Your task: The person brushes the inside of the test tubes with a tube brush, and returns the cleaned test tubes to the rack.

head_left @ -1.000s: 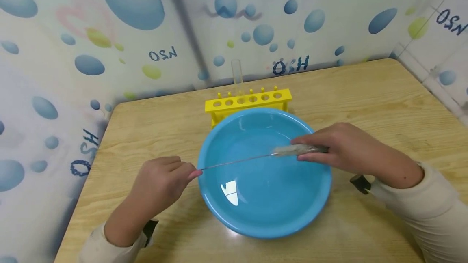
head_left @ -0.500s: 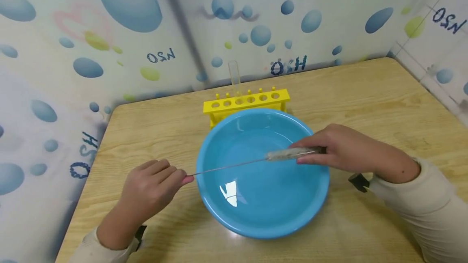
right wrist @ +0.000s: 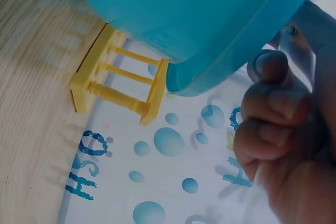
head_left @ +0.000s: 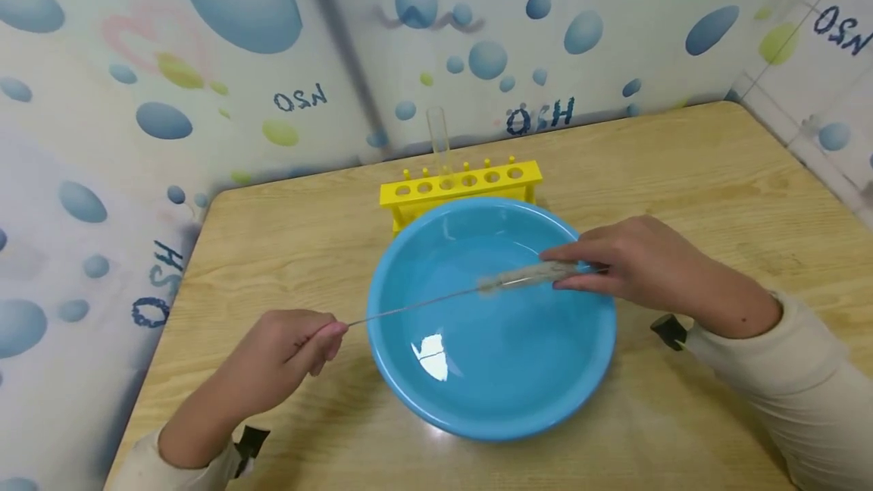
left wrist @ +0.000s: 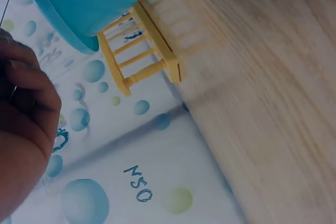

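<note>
My left hand [head_left: 289, 358] pinches the thin twisted-wire handle of a test tube brush [head_left: 416, 304] just left of the blue basin [head_left: 603, 370]. The wire slants up to the right across the basin. Its pale bristles sit mostly inside a clear test tube [head_left: 525, 276], and a few seem to poke out of the mouth. Over the basin's right side, my right hand [head_left: 634, 264] grips that tube between thumb and fingers, nearly level. In the right wrist view, curled fingers [right wrist: 273, 114] show beside the basin's rim; the tube is mostly hidden there.
A yellow test tube rack [head_left: 460, 186] stands right behind the basin, with one clear test tube [head_left: 439, 141] upright in it. The wooden table [head_left: 286, 241] meets a patterned wall [head_left: 225, 97] at the back. The basin appears to hold clear water.
My left hand has moved left and slightly down, drawing the brush leftward so its bristles reach the tube's mouth. It has also turned at the wrist. My right hand has barely shifted.
</note>
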Tool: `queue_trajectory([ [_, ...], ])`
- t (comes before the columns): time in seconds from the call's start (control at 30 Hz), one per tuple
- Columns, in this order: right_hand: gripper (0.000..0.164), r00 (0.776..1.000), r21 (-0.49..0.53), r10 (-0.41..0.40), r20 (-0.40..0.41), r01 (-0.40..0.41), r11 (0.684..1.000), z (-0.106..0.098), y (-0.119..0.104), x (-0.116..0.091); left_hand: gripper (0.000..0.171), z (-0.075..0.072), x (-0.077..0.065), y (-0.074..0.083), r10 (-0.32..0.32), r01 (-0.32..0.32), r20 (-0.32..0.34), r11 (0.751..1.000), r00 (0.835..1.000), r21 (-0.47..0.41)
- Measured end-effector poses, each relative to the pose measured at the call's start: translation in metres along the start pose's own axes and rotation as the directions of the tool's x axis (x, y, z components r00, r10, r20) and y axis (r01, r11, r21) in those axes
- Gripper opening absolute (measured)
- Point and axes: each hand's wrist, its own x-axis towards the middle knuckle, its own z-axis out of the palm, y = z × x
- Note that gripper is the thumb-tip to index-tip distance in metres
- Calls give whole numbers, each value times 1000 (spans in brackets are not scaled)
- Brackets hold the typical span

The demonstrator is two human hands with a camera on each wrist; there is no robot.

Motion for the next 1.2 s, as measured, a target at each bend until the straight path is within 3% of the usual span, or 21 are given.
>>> queue_trajectory([
  [0.1,41,999,-33,-32,-29,31,999,0,1,1,40,-3,-2,0,-79,84,60,994,995,-73],
  [0.2,42,998,-46,-45,-35,43,998,0,1,1,40,-4,-3,-2,-96,101,68,993,993,-67],
  [0.3,40,1000,-18,-9,5,10,1000,-2,1,1,39,-3,-3,-5,-7,7,-9,998,1000,65],
  [0.37,38,997,20,37,63,-39,999,-4,1,1,38,-1,-2,-9,104,-83,-91,973,990,214],
  [0.43,35,988,65,88,129,-97,993,-7,1,2,41,2,-1,-13,225,-149,-168,916,960,372],
  [0.5,35,975,107,122,187,-144,984,-9,1,2,46,3,0,-16,307,-175,-211,859,928,480],
  [0.67,40,952,177,149,268,-201,963,-11,3,1,51,2,2,-16,459,-226,-257,760,851,609],
  [0.8,40,940,239,143,308,-222,945,-13,6,-1,50,0,6,-11,591,-269,-282,673,755,689],
  [0.87,37,933,290,128,336,-232,928,-14,8,-2,50,0,9,-8,636,-286,-292,646,714,708],
  [0.93,35,922,336,117,369,-250,908,-15,9,-4,50,2,11,-7,659,-300,-303,639,688,708],
  [0.97,35,917,352,114,383,-258,900,-15,9,-4,49,3,12,-6,660,-304,-305,642,687,704],
  [1.1,37,915,364,105,391,-258,895,-15,10,-5,48,7,11,-3,615,-303,-277,669,739,678],
  [1.2,36,925,385,85,369,-235,893,-15,10,-5,47,9,9,-1,595,-293,-268,677,757,676],
])
